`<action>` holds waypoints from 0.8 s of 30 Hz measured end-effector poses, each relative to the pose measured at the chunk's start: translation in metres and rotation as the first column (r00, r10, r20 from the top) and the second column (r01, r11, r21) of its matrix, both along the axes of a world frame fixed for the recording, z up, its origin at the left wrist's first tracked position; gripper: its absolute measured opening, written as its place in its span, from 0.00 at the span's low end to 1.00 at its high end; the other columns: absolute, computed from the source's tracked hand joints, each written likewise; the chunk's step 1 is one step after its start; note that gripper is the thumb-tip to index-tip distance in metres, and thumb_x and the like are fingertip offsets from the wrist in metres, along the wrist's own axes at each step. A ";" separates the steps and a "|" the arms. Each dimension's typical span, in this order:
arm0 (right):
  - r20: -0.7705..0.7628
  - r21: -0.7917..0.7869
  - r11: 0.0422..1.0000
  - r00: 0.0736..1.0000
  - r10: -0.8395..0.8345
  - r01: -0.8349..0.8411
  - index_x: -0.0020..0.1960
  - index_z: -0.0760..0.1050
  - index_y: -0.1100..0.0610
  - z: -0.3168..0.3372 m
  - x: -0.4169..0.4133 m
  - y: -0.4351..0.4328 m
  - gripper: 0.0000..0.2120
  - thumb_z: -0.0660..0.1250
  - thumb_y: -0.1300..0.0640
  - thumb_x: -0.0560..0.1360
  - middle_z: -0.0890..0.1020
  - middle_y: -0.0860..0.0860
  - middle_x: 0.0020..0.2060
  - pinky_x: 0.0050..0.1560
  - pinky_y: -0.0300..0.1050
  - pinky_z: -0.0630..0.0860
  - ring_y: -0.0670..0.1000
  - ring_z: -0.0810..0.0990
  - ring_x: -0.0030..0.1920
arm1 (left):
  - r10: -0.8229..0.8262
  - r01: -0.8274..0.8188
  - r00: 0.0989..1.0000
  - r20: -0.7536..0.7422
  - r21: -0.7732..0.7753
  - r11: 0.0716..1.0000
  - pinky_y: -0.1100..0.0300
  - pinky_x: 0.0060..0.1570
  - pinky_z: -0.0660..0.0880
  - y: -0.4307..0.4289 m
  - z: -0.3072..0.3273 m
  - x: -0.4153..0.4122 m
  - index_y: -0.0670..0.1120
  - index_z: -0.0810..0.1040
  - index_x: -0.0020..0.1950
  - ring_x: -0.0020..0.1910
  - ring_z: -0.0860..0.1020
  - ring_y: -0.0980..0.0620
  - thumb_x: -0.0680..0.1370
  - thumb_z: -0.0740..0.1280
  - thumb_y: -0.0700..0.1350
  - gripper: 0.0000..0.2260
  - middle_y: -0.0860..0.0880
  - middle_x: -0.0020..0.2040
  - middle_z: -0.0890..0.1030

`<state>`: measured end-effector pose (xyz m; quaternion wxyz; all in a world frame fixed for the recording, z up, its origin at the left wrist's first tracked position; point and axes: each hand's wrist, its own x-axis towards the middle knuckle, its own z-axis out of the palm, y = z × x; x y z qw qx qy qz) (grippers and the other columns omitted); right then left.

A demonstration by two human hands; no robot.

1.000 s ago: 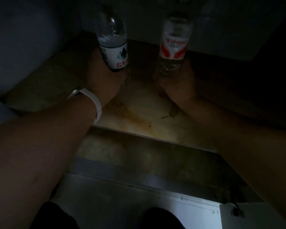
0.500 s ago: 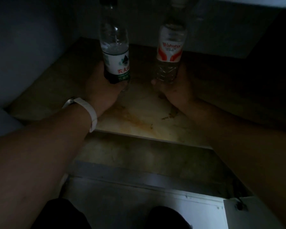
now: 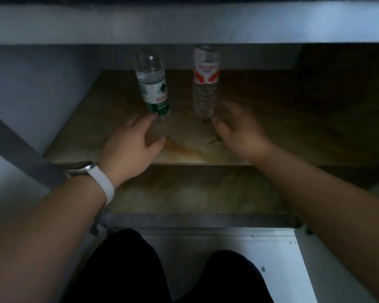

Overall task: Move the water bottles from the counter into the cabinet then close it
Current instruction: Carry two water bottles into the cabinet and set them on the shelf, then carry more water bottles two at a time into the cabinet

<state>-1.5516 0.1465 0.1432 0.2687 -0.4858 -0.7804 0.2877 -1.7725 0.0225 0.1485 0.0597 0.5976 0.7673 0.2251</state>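
Observation:
Two clear water bottles stand upright on the stained cabinet floor (image 3: 282, 119). The green-labelled bottle (image 3: 154, 90) is on the left and the red-and-white-labelled bottle (image 3: 205, 84) on the right. My left hand (image 3: 129, 145), with a white wristband, is spread just in front of the green-labelled bottle, fingertips near its base. My right hand (image 3: 239, 130) is blurred, fingers apart, just right of and in front of the red-labelled bottle. Neither hand holds anything.
The cabinet's upper front rail (image 3: 184, 25) spans the top of the view. A white side wall (image 3: 42, 95) bounds the cabinet on the left. An open white door (image 3: 315, 270) shows at lower right. My dark-clad knees (image 3: 173, 274) are at the bottom.
Both hands have let go of the bottles and drawn back toward me. The bottles now stand on the cabinet floor. The view has pulled back and brightened.

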 end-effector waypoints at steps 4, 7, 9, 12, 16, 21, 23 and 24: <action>0.242 0.190 0.981 0.970 -0.014 -0.033 0.72 0.65 0.45 0.012 0.017 -0.032 0.24 0.59 0.39 0.79 0.71 0.49 0.67 0.58 0.46 0.72 0.52 0.72 0.65 | -0.142 0.146 0.974 -0.177 0.011 0.989 0.46 0.62 0.74 -0.014 0.010 0.021 0.53 0.66 0.78 0.69 0.72 0.42 0.80 0.64 0.57 0.27 0.49 0.77 0.67; 0.375 0.276 0.958 0.927 -0.028 -0.082 0.73 0.64 0.46 0.022 0.032 -0.055 0.25 0.56 0.37 0.79 0.72 0.49 0.66 0.59 0.52 0.74 0.53 0.72 0.65 | -0.203 0.212 0.939 -0.279 0.002 0.977 0.43 0.63 0.71 -0.019 0.015 0.035 0.50 0.68 0.77 0.71 0.70 0.40 0.80 0.63 0.57 0.26 0.46 0.76 0.70; 0.442 0.288 0.951 0.896 -0.030 -0.110 0.72 0.65 0.47 0.031 0.046 -0.070 0.25 0.55 0.37 0.79 0.72 0.49 0.67 0.61 0.53 0.72 0.53 0.71 0.66 | -0.236 0.239 0.930 -0.281 -0.021 0.971 0.43 0.62 0.71 -0.023 0.019 0.049 0.49 0.68 0.76 0.69 0.71 0.40 0.81 0.64 0.55 0.25 0.45 0.74 0.72; 0.533 0.271 0.953 0.846 -0.031 -0.135 0.71 0.67 0.50 0.043 0.071 -0.089 0.25 0.53 0.37 0.80 0.73 0.51 0.68 0.61 0.53 0.71 0.55 0.71 0.66 | -0.258 0.268 0.926 -0.276 -0.003 0.963 0.43 0.59 0.72 -0.035 0.027 0.070 0.46 0.73 0.73 0.66 0.73 0.38 0.81 0.65 0.51 0.22 0.42 0.70 0.75; 0.616 0.180 0.976 0.788 -0.015 -0.122 0.71 0.69 0.53 0.076 0.106 -0.113 0.27 0.54 0.37 0.80 0.73 0.53 0.68 0.62 0.53 0.71 0.57 0.72 0.66 | -0.382 0.379 0.870 -0.313 -0.072 0.923 0.42 0.58 0.73 -0.052 0.055 0.098 0.44 0.77 0.69 0.64 0.74 0.37 0.79 0.64 0.53 0.22 0.39 0.67 0.77; 0.597 0.081 0.995 0.802 0.002 -0.062 0.70 0.71 0.55 0.144 0.145 -0.158 0.28 0.56 0.38 0.78 0.75 0.54 0.66 0.60 0.55 0.73 0.59 0.74 0.64 | -0.601 0.607 0.712 -0.362 -0.112 0.787 0.44 0.63 0.69 -0.068 0.132 0.141 0.44 0.77 0.70 0.68 0.73 0.38 0.79 0.65 0.52 0.21 0.40 0.69 0.76; 0.602 0.060 0.998 0.798 -0.016 -0.025 0.68 0.72 0.54 0.178 0.159 -0.174 0.28 0.55 0.38 0.77 0.76 0.53 0.65 0.59 0.54 0.74 0.57 0.75 0.63 | -0.629 0.630 0.700 -0.338 -0.120 0.767 0.42 0.66 0.70 -0.071 0.167 0.154 0.43 0.77 0.70 0.69 0.73 0.38 0.80 0.65 0.52 0.21 0.40 0.69 0.76; 0.601 0.054 0.998 0.799 -0.023 -0.012 0.68 0.73 0.54 0.195 0.165 -0.182 0.28 0.54 0.37 0.77 0.76 0.52 0.65 0.59 0.54 0.74 0.57 0.75 0.63 | -0.634 0.634 0.699 -0.330 -0.123 0.763 0.41 0.66 0.70 -0.073 0.184 0.160 0.43 0.77 0.70 0.69 0.73 0.37 0.79 0.65 0.52 0.22 0.40 0.69 0.76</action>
